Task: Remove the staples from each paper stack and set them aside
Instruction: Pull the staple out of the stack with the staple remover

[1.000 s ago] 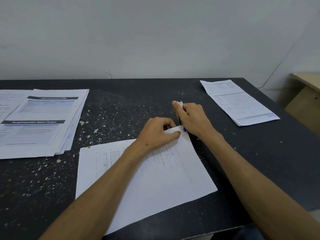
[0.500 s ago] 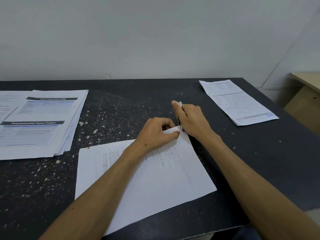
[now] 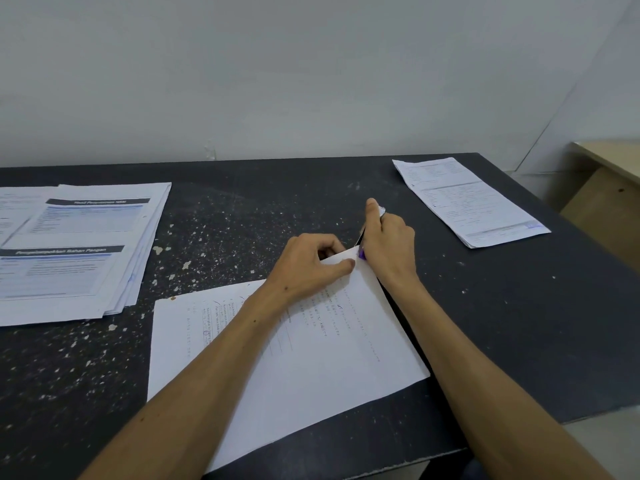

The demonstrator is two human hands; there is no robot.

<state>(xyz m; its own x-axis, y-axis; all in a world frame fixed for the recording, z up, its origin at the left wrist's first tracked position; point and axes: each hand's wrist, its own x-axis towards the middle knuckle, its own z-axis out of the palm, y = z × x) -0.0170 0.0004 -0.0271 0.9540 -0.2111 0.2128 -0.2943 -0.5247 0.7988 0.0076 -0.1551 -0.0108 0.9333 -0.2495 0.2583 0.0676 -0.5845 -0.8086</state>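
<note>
Staple work at the far corner of a thin paper stack on the dark speckled surface.

The left hand pins the corner down, fingers curled onto the top sheet, while the right hand is closed round a slim tool with a purple end, its tip at that same corner. The staple itself is too small to make out. The stack looks light, limp and easy to tear, so it probably wants holding flat right beside the staple, with the prying done low and gently. It would likely slide on the surface unless pressed. A fanned pile of printed papers lies well to the left, and another printed stack lies to the far right.
</note>
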